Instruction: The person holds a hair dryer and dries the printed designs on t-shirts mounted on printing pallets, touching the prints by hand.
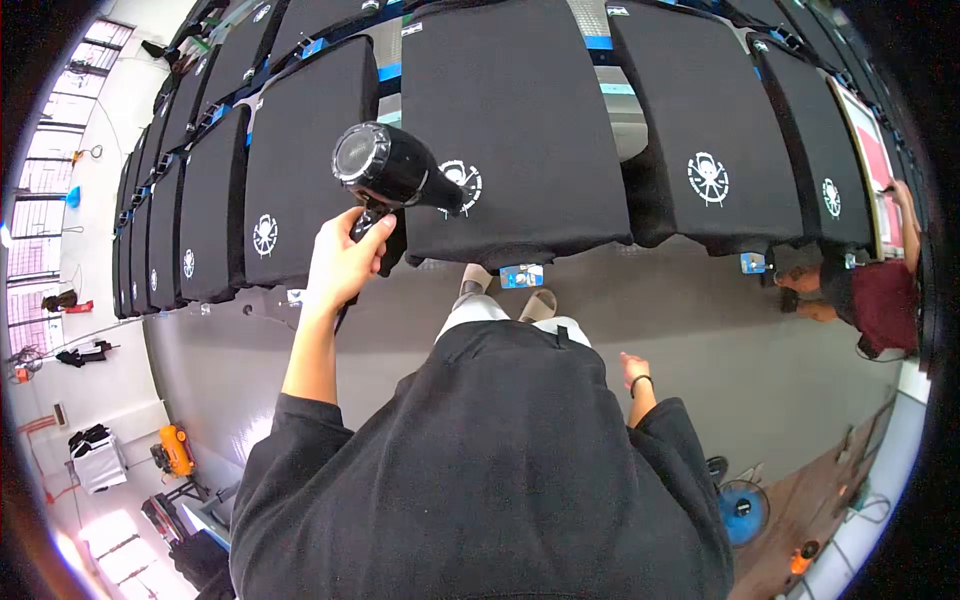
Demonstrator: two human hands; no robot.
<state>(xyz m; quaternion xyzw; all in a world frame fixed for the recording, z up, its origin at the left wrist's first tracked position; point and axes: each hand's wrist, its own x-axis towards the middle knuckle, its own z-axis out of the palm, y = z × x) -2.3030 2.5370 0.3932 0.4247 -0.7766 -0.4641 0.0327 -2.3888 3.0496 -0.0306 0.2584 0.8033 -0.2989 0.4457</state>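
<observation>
My left hand (348,255) is wrapped round the handle of a black hair dryer (400,172), lifted in front of the black shirts laid out in a row. The dryer's nozzle points right, over the white round print on the middle shirt (510,130). Down at my right side hangs my right hand (634,370), away from the shirts, with a dark band on its wrist; its fingers are too small to make out clearly. A blue label (521,276) sits below the middle shirt's edge.
More black shirts (720,120) with round prints stretch left and right. At the far right a person in a dark red top (885,305) reaches to a framed panel (868,160). An orange machine (175,451) stands lower left, a blue round object (743,512) lower right.
</observation>
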